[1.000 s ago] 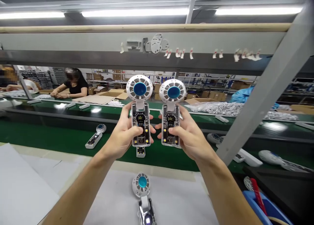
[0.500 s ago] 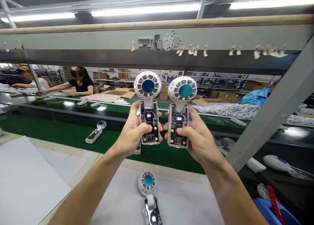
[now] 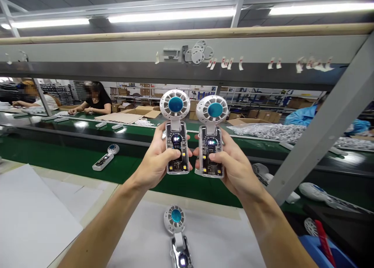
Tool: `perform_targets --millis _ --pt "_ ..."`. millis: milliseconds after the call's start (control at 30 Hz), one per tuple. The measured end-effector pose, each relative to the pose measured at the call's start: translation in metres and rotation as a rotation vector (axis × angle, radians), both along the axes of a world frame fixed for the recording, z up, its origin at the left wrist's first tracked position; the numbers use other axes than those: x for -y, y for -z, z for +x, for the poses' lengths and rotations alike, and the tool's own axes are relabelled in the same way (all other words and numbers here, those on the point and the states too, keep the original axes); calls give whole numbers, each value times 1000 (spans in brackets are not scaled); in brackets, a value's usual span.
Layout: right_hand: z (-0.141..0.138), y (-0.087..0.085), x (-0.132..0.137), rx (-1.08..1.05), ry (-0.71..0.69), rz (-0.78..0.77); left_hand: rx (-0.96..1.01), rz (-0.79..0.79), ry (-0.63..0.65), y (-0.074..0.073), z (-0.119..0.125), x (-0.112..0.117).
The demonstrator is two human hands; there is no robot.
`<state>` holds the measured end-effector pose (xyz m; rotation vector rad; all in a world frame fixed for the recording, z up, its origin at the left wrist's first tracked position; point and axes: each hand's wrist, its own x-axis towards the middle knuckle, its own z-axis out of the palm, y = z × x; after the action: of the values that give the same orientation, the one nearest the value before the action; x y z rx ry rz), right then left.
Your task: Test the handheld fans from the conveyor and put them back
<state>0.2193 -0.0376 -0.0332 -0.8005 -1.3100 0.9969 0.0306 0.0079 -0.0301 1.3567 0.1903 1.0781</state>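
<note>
Both hands are up in front of the person, well above the green conveyor belt (image 3: 73, 163), and each one is wrapped around a small handheld fan with a white round head, a blue centre disc and a clear plastic handle showing the circuit board inside. The left hand (image 3: 156, 163) is closed on the left fan (image 3: 176, 137), thumb lying across the lower handle where the button seems to sit; the right hand (image 3: 233, 168) is clamped on the right fan (image 3: 210, 141) in the same way, thumb pressed on the handle front. The two fans stand just beside each other above the belt, close together. Small lights glow on both handles, so this looks like a paired function check. To do it well, the thumbs should press squarely and hold steady, fingers kept off the fan heads so the blades can spin free, displays turned toward the eyes. Each fan's long axis runs near vertical, heads pointing up, fronts facing the wearer, the right one tilted slightly. A third fan (image 3: 176, 231) lies on the white sheet (image 3: 204, 237) on the near side of the belt.
</note>
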Motion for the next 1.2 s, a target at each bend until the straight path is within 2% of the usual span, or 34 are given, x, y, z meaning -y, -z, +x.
perform_targets --millis 467,700,967,1200 --pt "0 -2 2 16 -29 -3 28 32 -15 4 1 0" --pt "3 1 8 43 -55 29 18 10 28 -3 -3 6" --pt "-1 -1 16 48 28 18 2 26 -56 -1 -3 9" --pt "-8 1 16 -8 67 6 -12 47 -71 2 -1 7"
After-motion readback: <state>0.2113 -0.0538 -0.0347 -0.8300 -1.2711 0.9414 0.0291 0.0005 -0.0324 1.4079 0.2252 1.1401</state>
